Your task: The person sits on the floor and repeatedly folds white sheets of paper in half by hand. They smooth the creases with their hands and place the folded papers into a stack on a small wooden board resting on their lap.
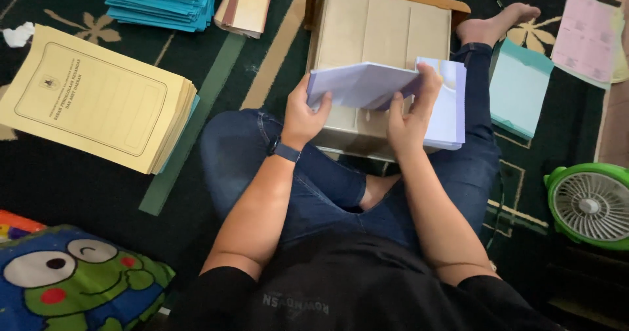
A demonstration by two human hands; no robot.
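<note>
Two bare hands work a stack of pale lilac sheets [445, 108] that rests on a low beige folding bench [373, 29] over the person's crossed legs. The left hand [303, 115], a dark watch at its wrist, has its grip closed on the near left corner of a lifted bundle of the sheets [360, 85], thumb on top. The right hand [409, 118] pinches the same bundle at its right end, fingers curled over the edge. A yellow folder pile [98, 98] lies on the carpet to the left, blue folders [164, 0] above it, and a green fan [590, 203] at right.
</note>
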